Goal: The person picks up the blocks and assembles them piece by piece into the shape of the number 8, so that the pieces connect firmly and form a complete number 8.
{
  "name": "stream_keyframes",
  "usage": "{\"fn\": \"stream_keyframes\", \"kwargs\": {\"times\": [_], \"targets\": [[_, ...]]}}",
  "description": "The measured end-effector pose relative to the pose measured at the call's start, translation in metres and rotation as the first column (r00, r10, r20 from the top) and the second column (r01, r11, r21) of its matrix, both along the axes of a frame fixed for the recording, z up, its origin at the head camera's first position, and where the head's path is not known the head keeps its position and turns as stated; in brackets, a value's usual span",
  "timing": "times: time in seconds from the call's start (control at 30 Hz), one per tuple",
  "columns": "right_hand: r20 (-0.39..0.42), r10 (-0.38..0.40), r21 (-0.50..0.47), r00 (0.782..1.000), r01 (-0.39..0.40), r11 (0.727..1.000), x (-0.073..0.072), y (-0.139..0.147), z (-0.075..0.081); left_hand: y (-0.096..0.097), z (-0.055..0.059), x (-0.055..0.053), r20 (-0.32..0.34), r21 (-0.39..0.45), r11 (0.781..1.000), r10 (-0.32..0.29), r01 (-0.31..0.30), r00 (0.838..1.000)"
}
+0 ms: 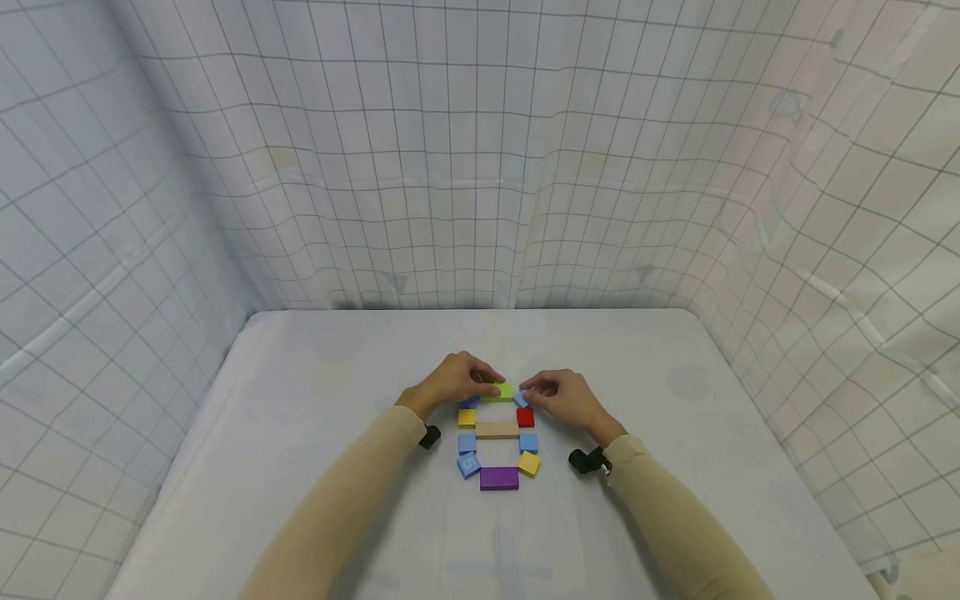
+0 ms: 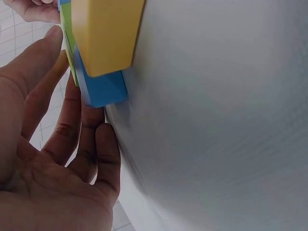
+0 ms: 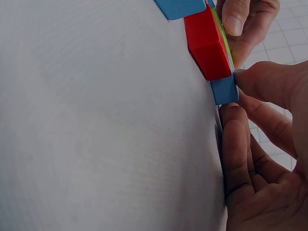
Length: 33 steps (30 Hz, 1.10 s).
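Several coloured blocks lie in a ring on the white table. At its far end my left hand (image 1: 455, 379) pinches a green block (image 1: 506, 392) between thumb and fingers. Just left of that, a blue block (image 2: 103, 90) sits partly under this hand. My right hand (image 1: 567, 398) pinches a small blue block (image 3: 225, 90) at the ring's far right, thumb on its near side and fingers beyond. This block stands tilted, close to the green one. Below it comes a red block (image 1: 525, 417); a yellow block (image 1: 467, 418) mirrors it on the left.
A wooden bar (image 1: 497, 430) crosses the ring's middle. Nearer me lie blue blocks down both sides, one marked with a 5 (image 1: 468, 465), a yellow block (image 1: 528, 464) and a purple block (image 1: 499, 478). Gridded white curtains (image 1: 480, 167) surround the table (image 1: 315, 467).
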State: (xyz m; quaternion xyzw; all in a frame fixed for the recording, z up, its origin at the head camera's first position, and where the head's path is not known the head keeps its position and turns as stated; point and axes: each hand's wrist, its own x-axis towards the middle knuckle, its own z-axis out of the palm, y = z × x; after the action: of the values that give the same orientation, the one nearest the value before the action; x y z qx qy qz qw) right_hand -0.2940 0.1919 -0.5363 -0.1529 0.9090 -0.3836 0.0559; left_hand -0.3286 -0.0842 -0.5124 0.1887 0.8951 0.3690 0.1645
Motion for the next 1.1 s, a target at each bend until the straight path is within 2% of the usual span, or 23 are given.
{"fn": "stream_keyframes", "kwargs": {"times": [0.23, 0.43, 0.67, 0.87, 1.1], "targets": [[0.008, -0.005, -0.001, 1.0, 0.005, 1.0, -0.001, 0.0, -0.002, -0.007, -0.001, 0.001, -0.018, 0.012, 1.0, 0.016, -0.016, 1.0], [-0.002, -0.002, 0.005, 1.0, 0.002, 1.0, -0.001, 0.001, -0.003, -0.024, -0.002, 0.002, -0.031, 0.026, 0.998, 0.059, -0.058, 0.998], [-0.005, -0.005, 0.011, 1.0, 0.005, 1.0, 0.0, 0.001, -0.001, -0.042, -0.005, 0.003, -0.031, 0.029, 0.998, 0.054, -0.053, 0.998], [-0.014, -0.006, 0.011, 1.0, 0.006, 1.0, 0.0, 0.001, -0.002, -0.046, -0.004, 0.003, -0.017, 0.05, 0.998, 0.035, -0.034, 0.999], [-0.021, -0.003, 0.006, 1.0, 0.004, 1.0, -0.001, 0.001, -0.004, -0.046, -0.005, 0.004, -0.01, 0.053, 0.998, 0.042, -0.041, 0.999]]}}
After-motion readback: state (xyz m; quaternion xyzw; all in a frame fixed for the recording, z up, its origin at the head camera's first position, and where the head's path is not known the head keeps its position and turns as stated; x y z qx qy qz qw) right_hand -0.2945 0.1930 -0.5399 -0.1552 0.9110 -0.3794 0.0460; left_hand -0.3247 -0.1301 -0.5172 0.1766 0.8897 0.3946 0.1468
